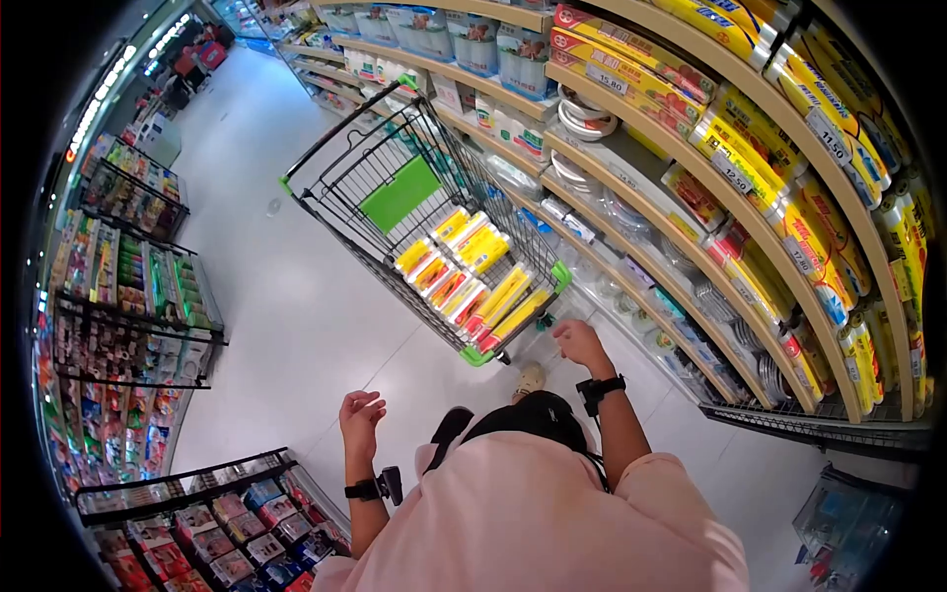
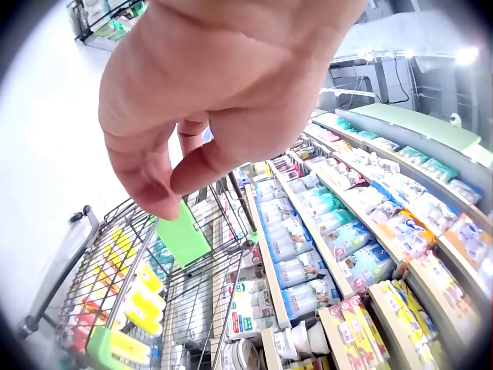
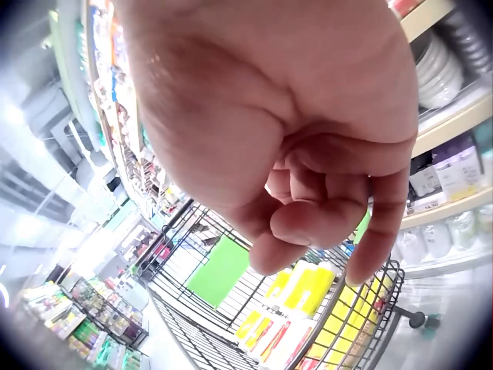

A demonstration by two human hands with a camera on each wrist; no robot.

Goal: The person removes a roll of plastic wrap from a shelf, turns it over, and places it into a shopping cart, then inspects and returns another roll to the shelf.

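The left grip (image 1: 361, 422) and right grip (image 1: 580, 343) are loosely curled, holding nothing, near the shopping cart (image 1: 401, 193), where yellow packages (image 1: 481, 249) lie side by side, probably to prevent rolling.

One shopping cart (image 1: 476, 356) carries one green panel (image 1: 400, 193). The yellow packages (image 1: 483, 249) inside number more than five; close packing prevents an exact count. One left hand (image 1: 361, 418), one right hand (image 1: 580, 345) and two wrist-worn cameras (image 1: 392, 483) are present. The upper shelf shows at least five blue-and-clear packs (image 1: 475, 45).
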